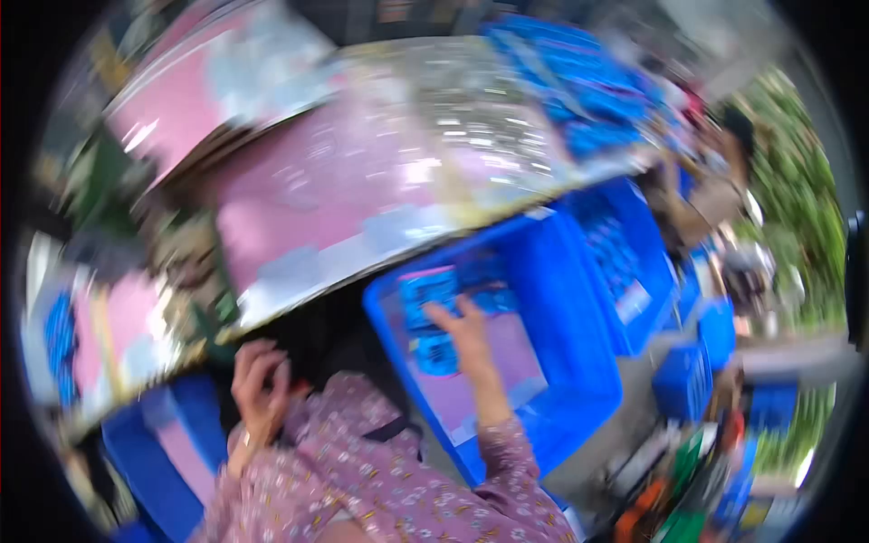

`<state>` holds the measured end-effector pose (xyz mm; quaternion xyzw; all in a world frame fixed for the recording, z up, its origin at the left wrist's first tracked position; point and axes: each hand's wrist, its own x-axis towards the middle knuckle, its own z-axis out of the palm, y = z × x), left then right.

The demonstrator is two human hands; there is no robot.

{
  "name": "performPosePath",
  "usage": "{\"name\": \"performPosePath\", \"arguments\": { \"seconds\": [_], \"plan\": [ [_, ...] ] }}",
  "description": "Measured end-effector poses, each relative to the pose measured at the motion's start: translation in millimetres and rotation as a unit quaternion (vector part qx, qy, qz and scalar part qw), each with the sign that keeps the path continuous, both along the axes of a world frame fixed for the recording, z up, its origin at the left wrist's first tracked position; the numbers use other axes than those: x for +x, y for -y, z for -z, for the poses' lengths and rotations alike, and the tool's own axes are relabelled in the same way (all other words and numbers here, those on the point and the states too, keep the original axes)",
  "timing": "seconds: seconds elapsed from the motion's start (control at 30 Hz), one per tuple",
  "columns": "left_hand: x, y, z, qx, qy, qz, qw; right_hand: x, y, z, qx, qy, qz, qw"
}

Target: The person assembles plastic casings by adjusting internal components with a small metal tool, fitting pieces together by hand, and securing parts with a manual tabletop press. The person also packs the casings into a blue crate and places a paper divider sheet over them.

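Observation:
My right hand [469, 337] reaches into a large blue plastic crate [570, 362], its fingers spread over small blue packs. One blue pack [427, 294] lies just left of the fingertips, another blue pack [434, 355] beside the wrist. The fingers look apart from them, though blur hides any light touch. A pink-and-white sheet [507, 357] covers the crate floor beneath the packs. My left hand [258, 385] is raised near the table edge, fingers loosely bent and apart, with nothing visible in them.
A pink table [317, 195] under clear plastic runs across the front, with a heap of blue packs [579, 86] at its far end. A second blue crate [625, 262] holds more packs. Another person [706, 195] is at the right; a dark blue chair [154, 462] stands at lower left.

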<state>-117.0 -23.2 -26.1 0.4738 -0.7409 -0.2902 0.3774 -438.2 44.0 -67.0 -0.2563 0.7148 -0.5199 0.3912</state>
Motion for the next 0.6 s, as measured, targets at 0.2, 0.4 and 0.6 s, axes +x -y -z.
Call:
{"name": "performPosePath", "arguments": {
  "seconds": [0.2, 0.4, 0.6],
  "plan": [
    [19, -4, 1, -0.014, -0.039, 0.007, 0.999, 48, 113, -65, 0.037, 0.102, -0.17, 0.98],
    [44, -4, -4, -0.021, -0.064, -0.062, 0.996, 100, 222, -61, 0.006, -0.018, -0.416, 0.909],
    [61, -2, -6, -0.037, -0.094, -0.106, 0.989, 124, 266, -33, -0.083, -0.147, -0.456, 0.874]
  ]
}}
